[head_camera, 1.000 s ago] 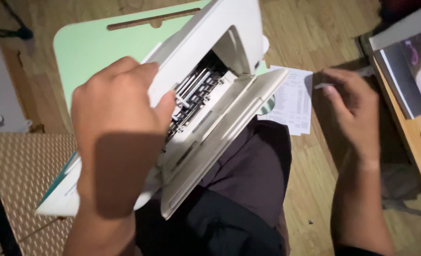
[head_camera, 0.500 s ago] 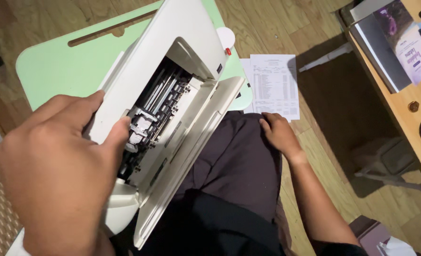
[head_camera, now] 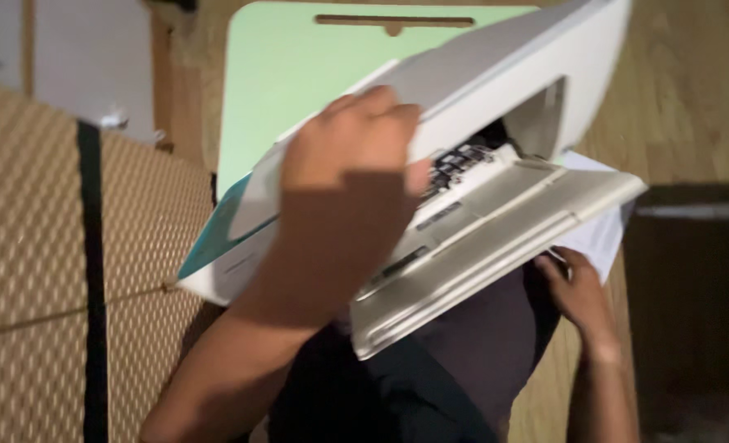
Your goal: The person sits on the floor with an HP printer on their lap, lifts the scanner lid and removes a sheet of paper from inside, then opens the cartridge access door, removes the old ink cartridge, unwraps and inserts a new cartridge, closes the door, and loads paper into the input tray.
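Printer [head_camera: 496, 123], white, fills the centre and upper right of the frame, tilted, its front flap hanging open over our lap. Our left hand [head_camera: 348, 172] grips the printer's upper edge at centre frame, fingers curled over the casing. Half a second ago that hand sat lower left on the body; it has now climbed to the middle, and the machine has swung so its open flap points right. Our right hand [head_camera: 578, 291], earlier resting flat on the thigh, now sits at lower right under the flap's corner, touching a white paper sheet [head_camera: 598, 238]; whether it pinches the sheet we cannot tell. Green board [head_camera: 299, 90] lies behind, upper centre. Woven tan mat [head_camera: 28, 246] now fills the left.
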A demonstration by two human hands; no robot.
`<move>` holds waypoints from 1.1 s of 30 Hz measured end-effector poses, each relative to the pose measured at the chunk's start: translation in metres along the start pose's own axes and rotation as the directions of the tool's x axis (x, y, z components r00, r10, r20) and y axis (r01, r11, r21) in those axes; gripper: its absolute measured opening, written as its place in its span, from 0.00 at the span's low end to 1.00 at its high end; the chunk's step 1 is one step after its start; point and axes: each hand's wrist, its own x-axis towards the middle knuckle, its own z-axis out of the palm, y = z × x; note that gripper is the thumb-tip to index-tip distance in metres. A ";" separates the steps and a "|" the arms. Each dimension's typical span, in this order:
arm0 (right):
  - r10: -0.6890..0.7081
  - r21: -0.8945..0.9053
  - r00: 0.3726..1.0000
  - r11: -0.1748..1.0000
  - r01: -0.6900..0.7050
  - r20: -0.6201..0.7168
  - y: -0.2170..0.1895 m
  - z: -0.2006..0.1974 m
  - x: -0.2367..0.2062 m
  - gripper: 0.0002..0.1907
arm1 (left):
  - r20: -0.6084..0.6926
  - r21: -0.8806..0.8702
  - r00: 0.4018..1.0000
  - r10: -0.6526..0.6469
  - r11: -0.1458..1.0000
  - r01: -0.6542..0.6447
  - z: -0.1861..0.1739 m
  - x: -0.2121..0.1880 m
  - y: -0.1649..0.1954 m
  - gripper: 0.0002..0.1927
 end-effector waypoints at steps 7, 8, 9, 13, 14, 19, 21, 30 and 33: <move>-0.435 0.203 0.900 0.878 0.434 -0.046 -0.175 -0.148 -0.029 0.17 | -0.080 0.110 0.996 0.050 0.993 -0.041 0.013 -0.005 -0.011 0.03; -0.681 0.126 0.729 0.731 0.671 0.069 -0.200 -0.157 -0.005 0.16 | -0.079 0.110 0.995 0.057 0.993 -0.048 0.016 -0.006 -0.012 0.04; -0.795 0.063 0.575 0.595 0.801 0.193 -0.225 -0.159 0.003 0.16 | -0.080 0.108 0.995 0.065 0.993 -0.056 0.016 -0.006 -0.011 0.04; -0.620 -0.086 0.366 0.434 0.897 0.694 -0.301 -0.124 0.048 0.14 | -0.014 0.125 0.999 -0.046 0.991 0.047 0.020 0.000 -0.006 0.06; -0.463 -0.157 0.388 0.462 0.873 0.797 -0.313 -0.111 0.055 0.13 | 0.020 0.128 0.996 -0.081 0.989 0.078 0.022 0.004 -0.006 0.06; -0.088 -0.363 0.584 0.707 0.607 0.807 -0.325 -0.078 0.067 0.24 | -0.031 0.072 0.997 -0.070 0.995 0.072 0.019 0.009 -0.023 0.03; -0.226 -0.240 0.523 0.695 0.677 0.821 -0.318 -0.075 0.075 0.24 | -0.085 0.026 0.995 -0.051 0.998 0.053 0.019 0.009 -0.028 0.03; 0.247 -0.671 0.673 0.557 0.490 0.697 -0.330 -0.063 0.089 0.18 | -0.182 0.046 0.983 -0.005 0.999 0.013 0.029 0.005 -0.027 0.04; 0.280 -0.733 0.722 0.516 0.443 0.633 -0.347 -0.065 0.081 0.18 | -0.167 0.057 0.986 -0.025 0.998 0.035 0.028 0.007 -0.027 0.03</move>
